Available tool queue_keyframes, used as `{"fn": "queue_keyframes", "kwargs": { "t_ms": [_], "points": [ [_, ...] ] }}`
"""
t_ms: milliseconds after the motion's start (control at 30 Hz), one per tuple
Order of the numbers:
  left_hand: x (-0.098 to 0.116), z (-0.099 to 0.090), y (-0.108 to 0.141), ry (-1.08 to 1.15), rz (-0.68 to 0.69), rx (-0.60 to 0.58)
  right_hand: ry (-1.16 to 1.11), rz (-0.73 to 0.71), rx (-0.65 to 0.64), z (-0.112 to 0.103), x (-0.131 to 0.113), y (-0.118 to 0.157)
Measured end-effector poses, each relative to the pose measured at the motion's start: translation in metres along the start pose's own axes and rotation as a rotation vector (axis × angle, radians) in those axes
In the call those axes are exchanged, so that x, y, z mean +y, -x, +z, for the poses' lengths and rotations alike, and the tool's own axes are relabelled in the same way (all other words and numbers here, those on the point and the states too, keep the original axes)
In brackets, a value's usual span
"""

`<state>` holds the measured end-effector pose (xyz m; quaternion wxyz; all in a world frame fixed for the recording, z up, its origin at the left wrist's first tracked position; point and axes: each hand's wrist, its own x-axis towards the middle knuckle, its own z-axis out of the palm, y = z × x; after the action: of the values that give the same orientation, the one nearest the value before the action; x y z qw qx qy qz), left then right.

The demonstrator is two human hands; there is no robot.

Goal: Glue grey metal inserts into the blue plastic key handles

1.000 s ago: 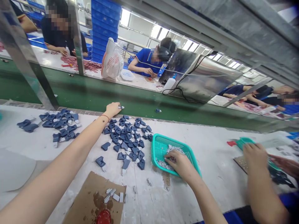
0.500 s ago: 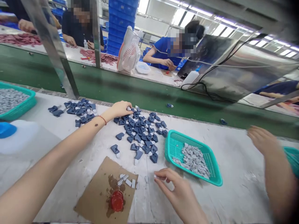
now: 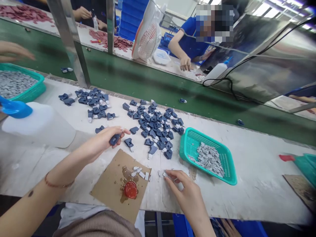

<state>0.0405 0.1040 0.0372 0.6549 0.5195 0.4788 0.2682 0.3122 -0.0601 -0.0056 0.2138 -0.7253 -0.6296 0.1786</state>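
In my left hand (image 3: 110,140) is a dark blue plastic part (image 3: 114,139), pinched between thumb and fingers above the table. My right hand (image 3: 186,189) pinches a small light grey piece (image 3: 165,174) just over the table top. Between the hands lies a brown cardboard sheet (image 3: 111,174), wet with brownish stains. On it rest a red cap-like dish (image 3: 130,190) and several small grey pieces (image 3: 141,174). Beyond them spreads a pile of dark blue parts (image 3: 155,121), many with a light grey tip. A green basket (image 3: 233,171) of small grey pieces (image 3: 209,158) stands beyond my right hand.
A white bottle with a blue cap (image 3: 46,125) is at left, near another green basket (image 3: 40,89). A smaller group of blue parts (image 3: 93,100) lies behind it. Past the table runs a green belt (image 3: 143,80) with a metal post (image 3: 74,49). Co-workers sit across it.
My left hand has come back from the pile toward me with a blue part. My right hand stays by the cardboard. The view has tilted down; a neighbour's arm at right has gone.
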Motion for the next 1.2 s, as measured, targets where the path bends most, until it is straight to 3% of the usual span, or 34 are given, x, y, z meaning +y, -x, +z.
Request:
{"fn": "queue_keyframes", "kwargs": {
  "t_ms": [67, 133, 233, 333, 467, 600, 1200],
  "points": [
    [-0.021, -0.005, 0.022, 0.200, -0.080, -0.015, 0.007, 0.000, 0.010, 0.002, 0.000, 0.000],
    [-0.040, -0.008, 0.040, 0.265, -0.146, -0.027, 0.011, -0.003, 0.017, 0.004, 0.000, 0.000],
    [-0.061, -0.010, 0.063, 0.250, -0.198, -0.043, 0.019, -0.004, 0.029, 0.004, -0.005, -0.001],
    [-0.073, -0.009, 0.078, 0.217, -0.232, -0.050, 0.005, -0.008, 0.045, 0.000, -0.025, 0.001],
    [-0.080, -0.003, 0.086, 0.270, -0.292, -0.015, -0.122, -0.086, -0.081, 0.002, -0.070, 0.006],
    [-0.082, 0.004, 0.089, 0.381, -0.237, -0.018, -0.180, -0.149, -0.270, 0.014, -0.101, 0.007],
    [-0.096, 0.018, 0.095, 0.486, -0.006, -0.008, -0.082, -0.123, -0.342, 0.021, -0.114, 0.002]
  ]
}}
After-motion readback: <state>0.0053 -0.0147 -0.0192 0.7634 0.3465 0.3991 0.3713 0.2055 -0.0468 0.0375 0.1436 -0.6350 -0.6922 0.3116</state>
